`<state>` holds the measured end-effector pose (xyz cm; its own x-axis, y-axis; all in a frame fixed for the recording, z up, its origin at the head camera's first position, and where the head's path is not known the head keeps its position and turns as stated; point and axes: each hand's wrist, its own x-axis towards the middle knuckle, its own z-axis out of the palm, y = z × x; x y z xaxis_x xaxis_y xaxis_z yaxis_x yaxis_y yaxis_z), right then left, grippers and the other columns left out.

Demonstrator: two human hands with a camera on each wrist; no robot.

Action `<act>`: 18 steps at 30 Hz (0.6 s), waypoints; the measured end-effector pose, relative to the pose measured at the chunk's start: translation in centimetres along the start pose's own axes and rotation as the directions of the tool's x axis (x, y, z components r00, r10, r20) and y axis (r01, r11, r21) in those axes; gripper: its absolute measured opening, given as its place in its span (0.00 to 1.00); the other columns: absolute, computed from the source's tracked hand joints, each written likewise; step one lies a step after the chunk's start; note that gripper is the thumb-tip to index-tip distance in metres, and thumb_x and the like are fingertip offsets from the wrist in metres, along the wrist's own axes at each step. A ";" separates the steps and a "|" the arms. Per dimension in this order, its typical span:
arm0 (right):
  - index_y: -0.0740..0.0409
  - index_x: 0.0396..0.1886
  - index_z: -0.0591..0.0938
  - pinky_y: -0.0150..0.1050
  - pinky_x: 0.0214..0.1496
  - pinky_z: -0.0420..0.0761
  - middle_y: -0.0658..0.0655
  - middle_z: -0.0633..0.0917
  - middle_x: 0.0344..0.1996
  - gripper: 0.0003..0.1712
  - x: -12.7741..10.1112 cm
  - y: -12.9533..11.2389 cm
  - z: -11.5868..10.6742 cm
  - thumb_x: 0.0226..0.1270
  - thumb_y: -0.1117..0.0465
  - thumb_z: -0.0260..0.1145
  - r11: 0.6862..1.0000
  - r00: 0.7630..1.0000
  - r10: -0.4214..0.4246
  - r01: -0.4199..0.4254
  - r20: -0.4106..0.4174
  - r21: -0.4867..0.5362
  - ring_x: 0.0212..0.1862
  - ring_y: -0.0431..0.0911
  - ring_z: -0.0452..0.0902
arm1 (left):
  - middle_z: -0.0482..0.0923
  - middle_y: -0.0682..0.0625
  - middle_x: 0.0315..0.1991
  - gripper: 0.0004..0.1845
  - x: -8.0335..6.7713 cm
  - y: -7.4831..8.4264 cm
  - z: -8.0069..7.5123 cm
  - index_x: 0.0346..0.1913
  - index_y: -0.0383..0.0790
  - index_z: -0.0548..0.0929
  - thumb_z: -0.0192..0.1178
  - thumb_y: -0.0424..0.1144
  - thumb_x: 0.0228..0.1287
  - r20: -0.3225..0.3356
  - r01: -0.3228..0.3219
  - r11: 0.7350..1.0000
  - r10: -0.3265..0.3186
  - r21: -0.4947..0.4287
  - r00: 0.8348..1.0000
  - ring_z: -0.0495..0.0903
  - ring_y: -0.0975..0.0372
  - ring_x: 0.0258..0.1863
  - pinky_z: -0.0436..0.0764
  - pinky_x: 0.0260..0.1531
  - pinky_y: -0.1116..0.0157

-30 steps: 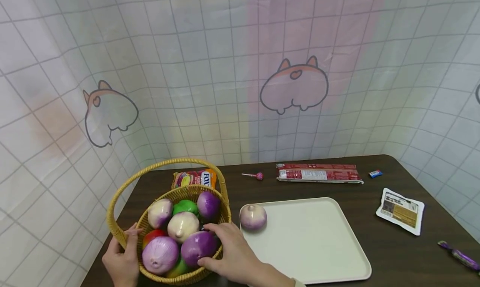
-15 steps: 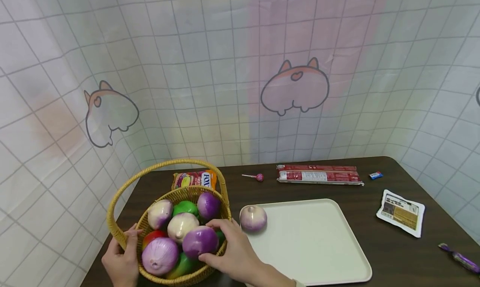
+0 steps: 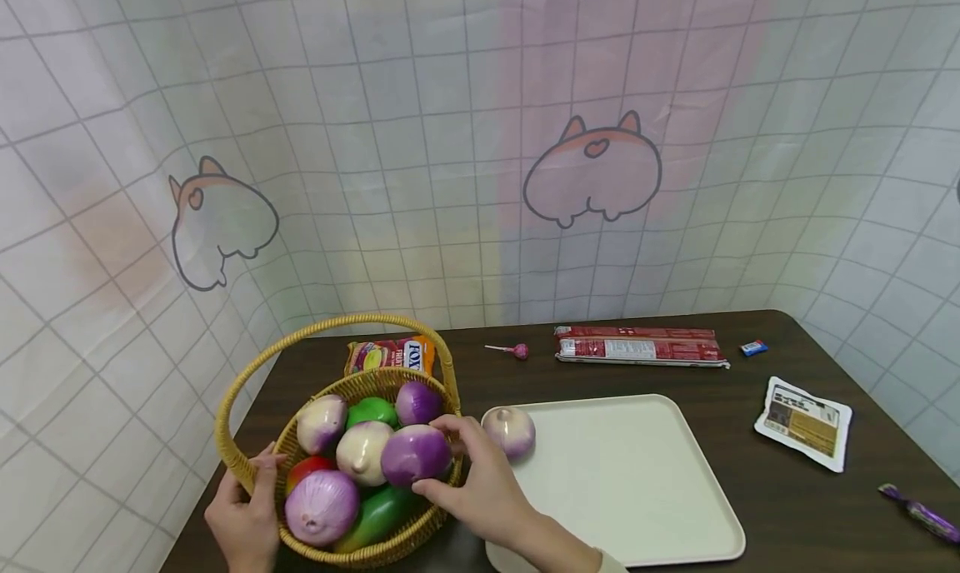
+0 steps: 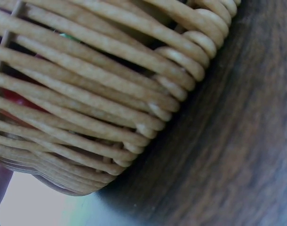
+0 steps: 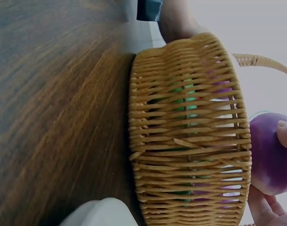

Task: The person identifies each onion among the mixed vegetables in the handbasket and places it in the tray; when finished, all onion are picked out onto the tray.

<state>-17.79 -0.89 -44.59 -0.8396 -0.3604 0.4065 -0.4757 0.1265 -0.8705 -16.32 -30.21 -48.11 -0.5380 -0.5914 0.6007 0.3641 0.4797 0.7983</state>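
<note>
A woven basket (image 3: 247, 473) with a tall handle stands at the table's near left, filled with purple and white onions and green and red fruit. My right hand (image 3: 472, 481) grips a purple onion (image 3: 415, 455), lifted just above the basket's right rim; the right wrist view shows the same onion (image 5: 271, 153) above the basket wall (image 5: 190, 141). My left hand (image 3: 243, 519) holds the basket's left rim, and the left wrist view is filled by its weave (image 4: 96, 94). A pale purple onion (image 3: 510, 430) lies on the far left corner of a cream tray (image 3: 637, 481).
Behind the basket lies an orange candy bag (image 3: 390, 355). A lollipop (image 3: 510, 351), a long red packet (image 3: 637, 346) and a small blue sweet (image 3: 752, 347) lie at the back. A white pouch (image 3: 804, 421) and a purple wrapped sweet (image 3: 921, 513) lie to the right.
My right hand has lifted the purple onion up out of the pile and slightly to the right. The left hand stays on the basket rim.
</note>
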 end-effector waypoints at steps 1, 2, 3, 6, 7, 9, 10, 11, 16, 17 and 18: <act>0.43 0.60 0.71 0.41 0.54 0.78 0.46 0.77 0.52 0.34 0.0 0.0 -0.1 0.55 0.52 0.77 1.000 1.000 0.007 -0.007 -0.003 0.003 0.48 0.39 0.81 | 0.88 0.52 0.34 0.04 0.0 0.1 0.0 0.33 0.26 0.86 0.63 0.26 0.62 0.000 0.001 1.000 -0.001 0.007 1.000 0.85 0.70 0.42 0.77 0.38 0.79; 0.42 0.60 0.71 0.41 0.54 0.78 0.46 0.77 0.53 0.34 0.1 0.0 -0.2 0.55 0.52 0.77 1.000 1.000 0.019 -0.019 -0.005 0.006 0.49 0.39 0.80 | 0.88 0.52 0.34 0.04 0.0 0.1 0.0 0.33 0.26 0.86 0.63 0.26 0.62 0.000 0.002 1.000 -0.002 0.007 1.000 0.85 0.70 0.42 0.77 0.39 0.79; 0.42 0.59 0.71 0.42 0.54 0.77 0.45 0.78 0.53 0.34 0.1 0.0 -0.3 0.55 0.51 0.77 1.000 1.000 0.029 -0.029 -0.010 0.003 0.49 0.39 0.80 | 0.88 0.53 0.34 0.04 0.0 0.1 0.0 0.33 0.25 0.86 0.63 0.26 0.62 -0.001 0.004 1.000 -0.004 0.004 1.000 0.85 0.70 0.41 0.77 0.38 0.80; 0.43 0.59 0.71 0.42 0.55 0.76 0.45 0.80 0.52 0.34 0.2 0.1 -0.7 0.55 0.51 0.77 0.999 0.999 0.038 -0.039 -0.024 -0.012 0.51 0.39 0.79 | 0.88 0.58 0.35 0.04 -0.1 0.1 0.1 0.34 0.24 0.86 0.63 0.25 0.61 -0.004 0.014 1.000 -0.014 -0.008 1.000 0.85 0.71 0.41 0.76 0.38 0.81; 0.44 0.59 0.71 0.44 0.56 0.76 0.45 0.80 0.52 0.34 0.2 0.1 -0.8 0.55 0.51 0.77 0.999 0.999 0.040 -0.040 -0.027 -0.016 0.51 0.40 0.78 | 0.87 0.59 0.35 0.05 -0.2 0.0 0.1 0.34 0.23 0.85 0.63 0.25 0.61 -0.005 0.016 1.000 -0.016 -0.012 1.000 0.85 0.72 0.41 0.76 0.37 0.81; 0.44 0.59 0.70 0.46 0.58 0.75 0.45 0.80 0.52 0.34 0.3 0.0 -1.0 0.55 0.51 0.77 0.999 0.998 0.047 -0.047 -0.031 -0.023 0.53 0.40 0.77 | 0.87 0.59 0.34 0.05 -0.2 0.0 0.1 0.34 0.22 0.85 0.63 0.24 0.61 -0.006 0.019 1.000 -0.019 -0.024 1.000 0.85 0.72 0.40 0.76 0.37 0.81; 0.44 0.59 0.70 0.47 0.60 0.75 0.45 0.80 0.52 0.34 0.3 0.0 -1.1 0.55 0.51 0.77 0.998 0.998 0.054 -0.055 -0.031 -0.020 0.54 0.40 0.77 | 0.87 0.59 0.35 0.05 -0.2 -0.1 0.1 0.34 0.21 0.84 0.63 0.24 0.61 -0.006 0.019 0.999 -0.019 -0.026 1.000 0.85 0.72 0.41 0.76 0.37 0.81; 0.44 0.59 0.69 0.48 0.60 0.74 0.45 0.80 0.52 0.35 0.4 -0.1 -1.3 0.55 0.51 0.77 0.998 0.998 0.060 -0.061 -0.033 -0.019 0.54 0.40 0.77 | 0.87 0.59 0.35 0.05 -0.3 0.0 0.1 0.34 0.22 0.85 0.63 0.24 0.61 -0.005 0.018 1.000 -0.018 -0.023 1.000 0.85 0.72 0.41 0.76 0.37 0.81; 0.47 0.61 0.67 0.48 0.63 0.73 0.47 0.79 0.55 0.36 0.6 -0.3 -1.8 0.56 0.54 0.76 0.995 0.996 0.086 -0.084 -0.027 0.057 0.59 0.42 0.76 | 0.87 0.63 0.36 0.04 -0.2 0.0 0.0 0.34 0.24 0.86 0.63 0.25 0.62 -0.002 0.012 1.000 -0.012 -0.005 1.000 0.85 0.72 0.40 0.77 0.37 0.80; 0.48 0.61 0.67 0.46 0.63 0.73 0.48 0.80 0.56 0.36 0.6 -0.3 -1.8 0.57 0.54 0.76 0.993 0.996 0.087 -0.085 -0.025 0.077 0.60 0.42 0.76 | 0.86 0.64 0.36 0.04 -0.2 0.0 0.0 0.34 0.25 0.86 0.63 0.25 0.62 -0.002 0.011 1.000 -0.011 0.001 1.000 0.85 0.72 0.41 0.77 0.38 0.80; 0.50 0.61 0.66 0.45 0.64 0.73 0.49 0.80 0.56 0.36 0.7 -0.3 -1.9 0.57 0.55 0.76 0.991 0.996 0.087 -0.085 -0.021 0.099 0.61 0.42 0.75 | 0.86 0.65 0.36 0.04 -0.1 -0.1 0.0 0.34 0.25 0.86 0.63 0.25 0.62 -0.002 0.011 1.000 -0.011 0.006 1.000 0.85 0.73 0.41 0.77 0.38 0.80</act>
<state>-18.68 0.56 -43.51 -0.8832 -0.3287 0.3347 -0.3744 0.0643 -0.9250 -16.30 -30.21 -48.28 -0.5400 -0.5981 0.5922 0.3539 0.4770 0.8045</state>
